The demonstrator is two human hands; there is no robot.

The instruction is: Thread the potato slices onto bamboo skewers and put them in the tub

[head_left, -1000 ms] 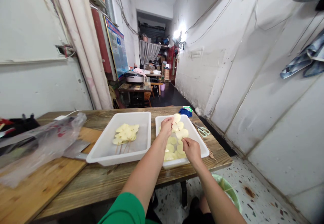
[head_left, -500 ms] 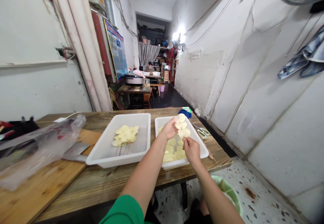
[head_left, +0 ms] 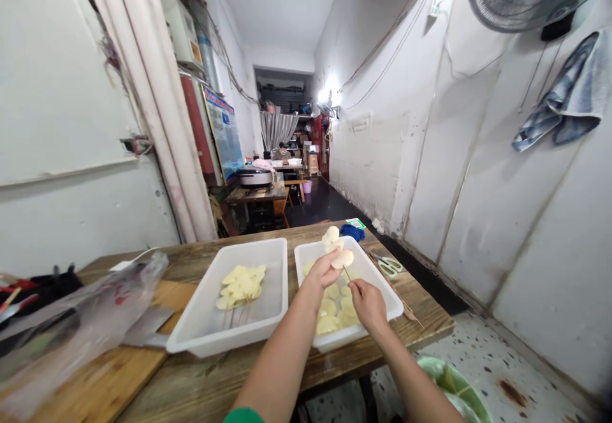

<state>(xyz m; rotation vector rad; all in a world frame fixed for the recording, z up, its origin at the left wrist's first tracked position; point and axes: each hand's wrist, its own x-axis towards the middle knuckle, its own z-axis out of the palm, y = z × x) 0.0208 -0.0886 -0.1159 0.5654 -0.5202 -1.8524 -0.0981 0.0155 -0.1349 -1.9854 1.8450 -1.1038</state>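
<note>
Over the right-hand white tray (head_left: 300,254), my left hand (head_left: 324,272) has its fingers closed around pale yellow potato slices (head_left: 343,259) threaded on a thin wooden skewer (head_left: 347,275). My right hand (head_left: 370,304) pinches the skewer's lower end, below the slices. Several loose round slices (head_left: 329,325) lie in the tray underneath, seemingly in liquid. The left-hand white tray (head_left: 184,337) holds a pile of skewered slices (head_left: 241,284), their sticks pointing toward me.
Green-handled scissors (head_left: 391,266) and a bundle of skewers (head_left: 410,313) lie right of the tray, with a blue cloth (head_left: 352,231) behind. A plastic bag (head_left: 95,321), cleaver (head_left: 148,328) and cutting board (head_left: 95,372) occupy the left. A green bin (head_left: 452,381) stands below; a person (head_left: 282,152) sits far back.
The camera view has tilted up, so the table sits lower. The skewered slices tilt more to the left, and more bare stick shows between them and my right hand.
</note>
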